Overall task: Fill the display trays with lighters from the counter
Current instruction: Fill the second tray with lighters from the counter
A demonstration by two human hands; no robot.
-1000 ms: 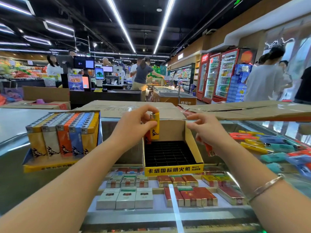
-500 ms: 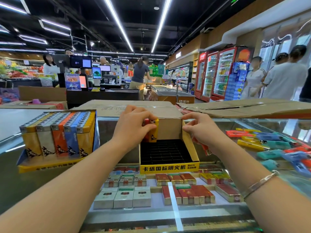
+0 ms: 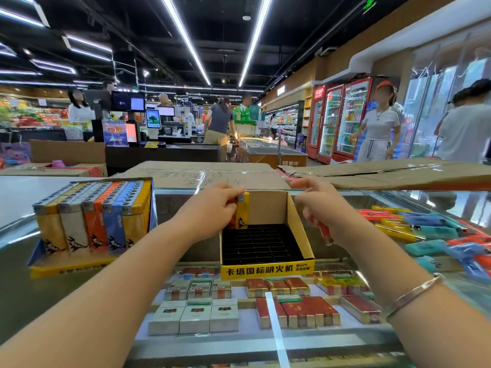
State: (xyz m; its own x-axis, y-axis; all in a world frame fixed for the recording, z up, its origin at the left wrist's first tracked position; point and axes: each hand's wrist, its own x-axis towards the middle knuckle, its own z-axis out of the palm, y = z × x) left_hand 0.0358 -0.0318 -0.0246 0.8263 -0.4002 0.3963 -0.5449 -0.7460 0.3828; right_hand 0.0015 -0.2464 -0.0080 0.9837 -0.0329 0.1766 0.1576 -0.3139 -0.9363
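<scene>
A yellow display tray with a black grid of slots stands on the glass counter in front of me. My left hand pinches a yellow lighter upright at the tray's back left corner, next to a red lighter partly hidden by my fingers. My right hand hovers by the tray's right wall and grips a red lighter that pokes out below the palm. Several loose lighters in red, yellow, blue and teal lie on the counter to the right.
A full tray of lighters stands at the left on the glass counter. Cigarette packs show beneath the glass. Flattened cardboard lies behind the trays. Shoppers, checkouts and drink fridges fill the background.
My left hand has lowered the yellow lighter into the tray's back left corner. My right hand has shifted slightly toward the tray's right wall, still holding the red lighter.
</scene>
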